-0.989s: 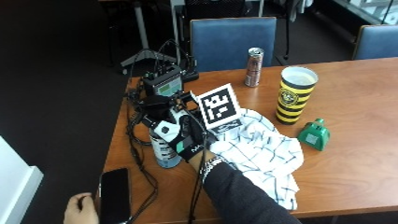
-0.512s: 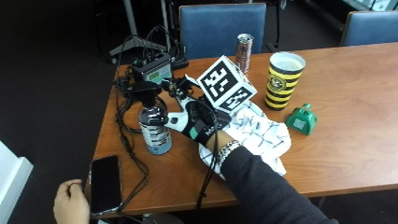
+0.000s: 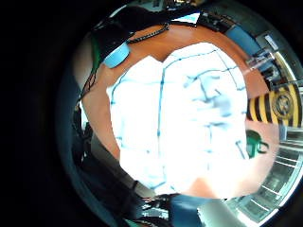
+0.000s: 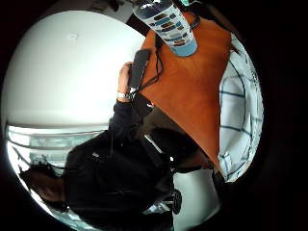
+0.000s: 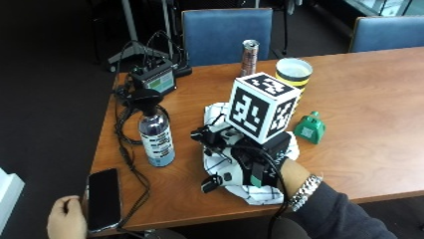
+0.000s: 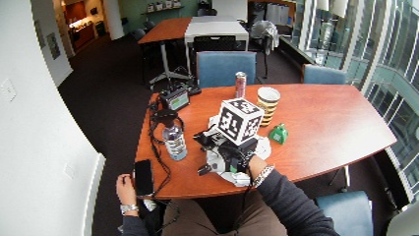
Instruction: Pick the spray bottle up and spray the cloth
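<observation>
The spray bottle (image 5: 157, 139) stands upright on the table's left part, clear with a black trigger head and a dark label. Its label and pale blue base also show in the thumb side palm view (image 4: 168, 24). A white cloth (image 5: 217, 113) with dark check lines lies crumpled to the right of it. My gloved right hand (image 5: 255, 160) hovers over the cloth, a hand's width from the bottle, fingers relaxed and holding nothing. The cloth (image 3: 189, 118) fills the little finger side palm view, with the bottle's base (image 3: 116, 54) at its border.
A yellow and black cup (image 5: 293, 72) and a slim can (image 5: 250, 57) stand behind the cloth. A small green object (image 5: 309, 128) sits to its right. A black box (image 5: 154, 79) with cables lies behind the bottle. The bare left hand (image 5: 66, 219) holds a phone (image 5: 104, 199) at the front edge.
The outside camera has shifted. My hand has moved from right beside the bottle to the right, over the cloth. The bottle has stayed where it stood.
</observation>
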`<act>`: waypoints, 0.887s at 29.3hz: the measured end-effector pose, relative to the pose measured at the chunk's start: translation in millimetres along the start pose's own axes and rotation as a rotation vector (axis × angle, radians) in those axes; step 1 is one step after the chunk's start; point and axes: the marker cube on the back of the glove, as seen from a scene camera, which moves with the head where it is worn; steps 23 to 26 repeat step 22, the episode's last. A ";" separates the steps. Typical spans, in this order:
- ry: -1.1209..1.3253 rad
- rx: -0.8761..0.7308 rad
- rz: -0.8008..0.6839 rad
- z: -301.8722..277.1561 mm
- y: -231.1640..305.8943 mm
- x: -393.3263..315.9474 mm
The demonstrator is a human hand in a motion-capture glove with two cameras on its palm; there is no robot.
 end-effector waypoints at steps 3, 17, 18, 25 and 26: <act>0.076 0.003 -0.019 -5.6 24.3 -7.5; 0.246 0.030 0.004 -8.5 105.3 -36.5; 0.240 0.027 0.003 -6.7 107.0 -37.9; 0.211 0.017 -0.005 -1.0 111.8 -42.1; 0.211 0.017 -0.005 -1.0 111.8 -42.1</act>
